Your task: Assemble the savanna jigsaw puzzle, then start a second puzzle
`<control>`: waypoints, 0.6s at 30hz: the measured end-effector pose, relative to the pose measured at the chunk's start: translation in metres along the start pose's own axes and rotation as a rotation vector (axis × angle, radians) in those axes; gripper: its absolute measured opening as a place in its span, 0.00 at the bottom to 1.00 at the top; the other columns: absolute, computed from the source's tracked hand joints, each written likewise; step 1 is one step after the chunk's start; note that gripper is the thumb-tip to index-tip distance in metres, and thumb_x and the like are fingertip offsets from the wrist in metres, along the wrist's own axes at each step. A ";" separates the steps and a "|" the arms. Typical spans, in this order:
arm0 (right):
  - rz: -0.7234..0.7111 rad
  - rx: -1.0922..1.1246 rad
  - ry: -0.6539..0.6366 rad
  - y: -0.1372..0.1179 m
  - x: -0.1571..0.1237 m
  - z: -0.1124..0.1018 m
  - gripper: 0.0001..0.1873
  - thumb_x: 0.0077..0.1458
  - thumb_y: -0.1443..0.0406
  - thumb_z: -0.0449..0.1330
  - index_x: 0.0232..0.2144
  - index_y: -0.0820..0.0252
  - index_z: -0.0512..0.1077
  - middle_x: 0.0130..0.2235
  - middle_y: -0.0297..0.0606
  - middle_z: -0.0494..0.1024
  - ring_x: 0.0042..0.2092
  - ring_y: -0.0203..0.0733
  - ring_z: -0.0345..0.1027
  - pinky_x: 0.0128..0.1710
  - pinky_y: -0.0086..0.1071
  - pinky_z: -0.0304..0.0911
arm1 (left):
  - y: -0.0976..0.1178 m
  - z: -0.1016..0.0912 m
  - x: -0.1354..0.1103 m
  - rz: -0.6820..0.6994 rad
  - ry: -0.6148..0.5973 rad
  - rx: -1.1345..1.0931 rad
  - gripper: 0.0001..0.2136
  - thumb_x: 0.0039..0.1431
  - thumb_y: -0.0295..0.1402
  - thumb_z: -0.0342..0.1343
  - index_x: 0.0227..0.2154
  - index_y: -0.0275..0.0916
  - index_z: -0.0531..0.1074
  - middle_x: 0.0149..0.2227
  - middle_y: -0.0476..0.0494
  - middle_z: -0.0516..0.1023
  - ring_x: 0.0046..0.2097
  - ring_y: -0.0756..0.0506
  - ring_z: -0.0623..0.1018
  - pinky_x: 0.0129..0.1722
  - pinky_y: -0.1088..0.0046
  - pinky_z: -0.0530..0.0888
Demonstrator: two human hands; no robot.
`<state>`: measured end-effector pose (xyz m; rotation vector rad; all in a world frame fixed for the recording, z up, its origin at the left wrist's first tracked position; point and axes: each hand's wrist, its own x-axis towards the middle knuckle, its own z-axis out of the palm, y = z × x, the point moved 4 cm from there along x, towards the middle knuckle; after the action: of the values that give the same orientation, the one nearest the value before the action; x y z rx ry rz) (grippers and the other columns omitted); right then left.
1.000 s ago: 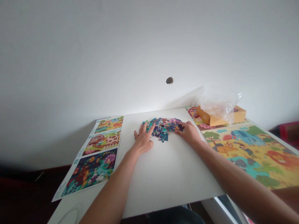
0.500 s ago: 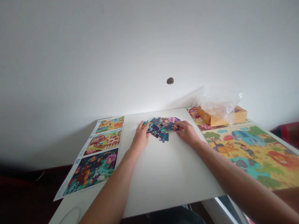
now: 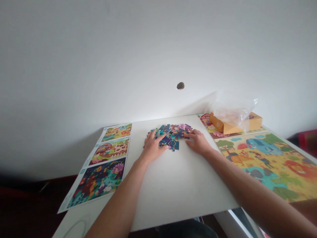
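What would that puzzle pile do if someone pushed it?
The pile would probably spread and shift piecemeal, since its pieces lie loose and overlapping. Each looks thin and flat, so likely light and unlikely to roll. On the smooth-looking white table, they should slide easily.

And here, before you on the table [image 3: 178, 185], jigsaw pieces [image 3: 176, 134] lie between picture sheet [image 3: 109, 152], left, and safari puzzle [image 3: 269, 162], right, plastic bag [image 3: 230, 107] atop the box [image 3: 229, 128] behind it!
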<state>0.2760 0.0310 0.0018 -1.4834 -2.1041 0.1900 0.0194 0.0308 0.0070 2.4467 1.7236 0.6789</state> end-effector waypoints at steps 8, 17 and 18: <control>-0.033 0.015 -0.005 -0.006 -0.001 -0.004 0.21 0.55 0.62 0.61 0.52 0.49 0.76 0.46 0.44 0.69 0.49 0.51 0.63 0.52 0.47 0.62 | -0.010 0.001 0.005 -0.001 0.059 -0.104 0.25 0.57 0.37 0.61 0.59 0.46 0.70 0.66 0.37 0.57 0.67 0.34 0.59 0.66 0.51 0.60; -0.234 0.024 -0.164 -0.032 -0.009 -0.011 0.19 0.55 0.53 0.63 0.50 0.41 0.77 0.61 0.44 0.60 0.62 0.62 0.51 0.58 0.58 0.53 | -0.009 0.000 0.007 0.008 0.086 -0.146 0.24 0.56 0.34 0.62 0.57 0.48 0.70 0.65 0.41 0.57 0.67 0.36 0.59 0.66 0.52 0.60; -0.206 0.010 -0.176 -0.032 -0.009 -0.011 0.19 0.55 0.52 0.63 0.49 0.40 0.77 0.63 0.43 0.58 0.64 0.64 0.47 0.58 0.60 0.52 | -0.010 0.000 0.008 -0.004 0.096 -0.128 0.24 0.57 0.34 0.61 0.57 0.48 0.71 0.65 0.41 0.58 0.67 0.36 0.60 0.66 0.52 0.61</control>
<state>0.2573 0.0087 0.0211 -1.2730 -2.3756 0.2604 0.0128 0.0416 0.0061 2.3612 1.6598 0.8902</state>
